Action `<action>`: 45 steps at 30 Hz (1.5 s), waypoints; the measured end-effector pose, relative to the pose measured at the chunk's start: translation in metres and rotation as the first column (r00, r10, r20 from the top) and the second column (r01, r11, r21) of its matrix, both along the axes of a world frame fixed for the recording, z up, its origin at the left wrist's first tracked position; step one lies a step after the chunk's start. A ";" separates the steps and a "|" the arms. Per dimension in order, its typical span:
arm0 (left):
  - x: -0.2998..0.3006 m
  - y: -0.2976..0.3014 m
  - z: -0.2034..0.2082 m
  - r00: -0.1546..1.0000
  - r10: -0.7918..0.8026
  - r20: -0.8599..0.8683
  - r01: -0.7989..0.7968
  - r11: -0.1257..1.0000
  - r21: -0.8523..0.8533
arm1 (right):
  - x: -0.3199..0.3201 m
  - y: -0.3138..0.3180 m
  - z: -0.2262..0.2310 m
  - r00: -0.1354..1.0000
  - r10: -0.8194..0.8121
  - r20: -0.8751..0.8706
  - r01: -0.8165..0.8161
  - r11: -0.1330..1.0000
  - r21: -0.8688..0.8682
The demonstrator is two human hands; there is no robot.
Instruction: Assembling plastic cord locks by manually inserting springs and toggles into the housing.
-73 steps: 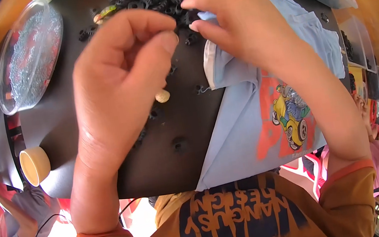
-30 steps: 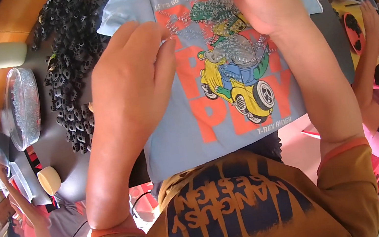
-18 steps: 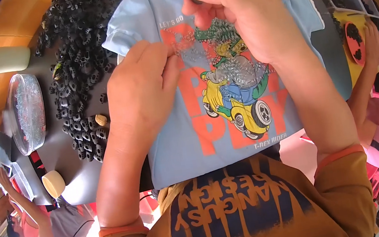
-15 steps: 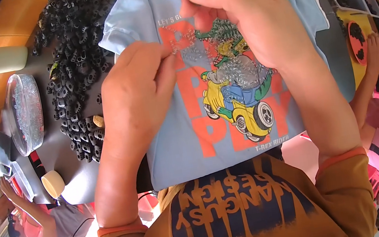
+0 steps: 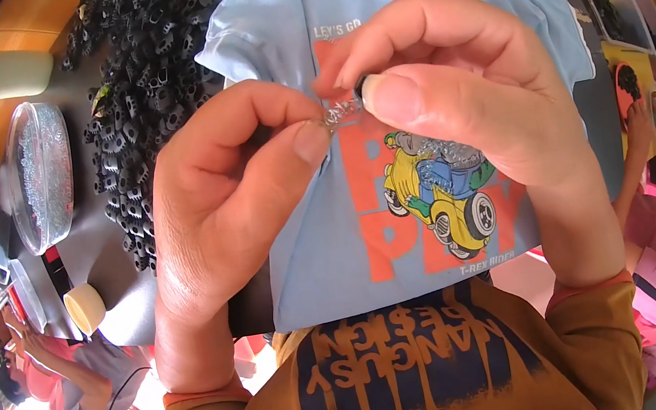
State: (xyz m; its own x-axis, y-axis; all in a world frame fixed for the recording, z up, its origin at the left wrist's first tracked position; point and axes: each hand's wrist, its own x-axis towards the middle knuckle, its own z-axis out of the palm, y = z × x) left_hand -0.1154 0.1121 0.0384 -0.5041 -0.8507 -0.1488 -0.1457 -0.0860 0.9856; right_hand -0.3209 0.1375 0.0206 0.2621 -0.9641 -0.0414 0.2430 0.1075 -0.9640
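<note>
Over a light blue printed T-shirt (image 5: pixel 308 242), my two hands meet close together. My left hand (image 5: pixel 226 187) pinches a small silvery coil spring (image 5: pixel 341 112) between thumb and forefinger. A small black plastic piece (image 5: pixel 361 88) is gripped between the thumb and fingers of my right hand (image 5: pixel 468 84). The spring reaches to the black piece; whether it sits inside it is hidden by my fingertips. Beneath my right hand, a heap of loose springs (image 5: pixel 449 148) lies on the shirt's print, partly covered by that hand.
A large pile of black plastic pieces (image 5: pixel 146 88) spreads over the dark table at the left. Beside it stand a clear round tub of springs (image 5: pixel 45 177) and a cream-coloured cup (image 5: pixel 85 309). Other people work at both sides; an orange dish (image 5: pixel 628 84) is at the right.
My right hand has come down and nearer to my left, and the black piece now shows in it. My left hand has turned, revealing the spring. The shirt has shifted slightly right.
</note>
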 end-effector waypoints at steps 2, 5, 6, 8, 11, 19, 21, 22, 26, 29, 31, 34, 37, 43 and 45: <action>-0.001 0.000 -0.001 0.999 0.014 0.037 -0.015 0.999 0.030 | 0.000 0.000 0.000 1.000 0.015 0.018 -0.015 1.000 0.010; -0.002 -0.001 -0.002 1.000 -0.001 0.029 -0.001 0.996 0.084 | 0.000 0.000 -0.001 1.000 0.017 -0.001 -0.017 1.000 -0.024; -0.002 0.000 -0.002 0.999 -0.007 0.044 0.005 0.999 0.054 | 0.000 -0.001 -0.002 0.999 0.018 -0.036 -0.020 0.998 -0.054; -0.002 0.000 -0.004 0.998 -0.010 0.058 0.009 1.000 0.014 | -0.001 0.000 -0.004 0.996 0.006 -0.085 -0.013 0.997 -0.076; -0.003 0.000 -0.005 0.999 0.009 0.036 -0.009 1.000 0.015 | 0.000 0.001 -0.005 0.995 -0.015 -0.101 0.009 0.998 -0.057; -0.002 -0.002 -0.009 0.998 -0.045 -0.054 0.054 0.983 0.175 | 0.003 0.003 -0.004 0.994 -0.056 -0.094 0.046 0.993 -0.113; -0.001 -0.004 -0.011 0.990 -0.074 -0.119 0.106 0.952 0.288 | 0.003 0.004 -0.004 0.994 -0.053 -0.096 0.043 0.993 -0.108; -0.001 -0.005 -0.012 0.984 -0.070 -0.166 0.124 0.932 0.342 | 0.003 0.004 -0.005 0.994 -0.052 -0.097 0.042 0.994 -0.106; -0.005 -0.001 -0.013 0.995 -0.058 -0.082 0.073 0.979 0.189 | 0.003 0.003 -0.006 0.993 -0.062 -0.101 0.053 0.994 -0.093; -0.007 0.003 -0.012 1.000 -0.012 -0.017 0.012 1.000 -0.003 | 0.004 0.004 -0.006 0.990 -0.108 -0.092 0.104 0.993 -0.047; -0.008 0.007 -0.011 0.994 0.046 0.100 -0.029 0.985 -0.168 | 0.003 0.003 -0.006 0.989 -0.115 -0.097 0.113 0.993 -0.021; -0.006 0.005 -0.014 0.988 0.043 0.147 0.026 0.898 -0.439 | 0.002 0.001 -0.005 0.991 -0.095 -0.092 0.096 0.995 0.010; -0.003 0.002 -0.016 0.985 0.032 0.172 0.064 0.849 -0.525 | 0.003 0.000 -0.005 0.997 -0.063 -0.050 0.062 0.998 -0.023; 0.002 -0.004 -0.011 0.997 -0.059 -0.053 0.061 0.997 0.043 | 0.001 0.002 0.001 0.991 0.046 -0.126 -0.049 0.999 -0.023; 0.003 -0.007 -0.010 0.973 -0.061 -0.224 0.144 0.915 0.377 | -0.001 0.003 0.003 0.992 0.084 -0.093 -0.085 0.996 -0.008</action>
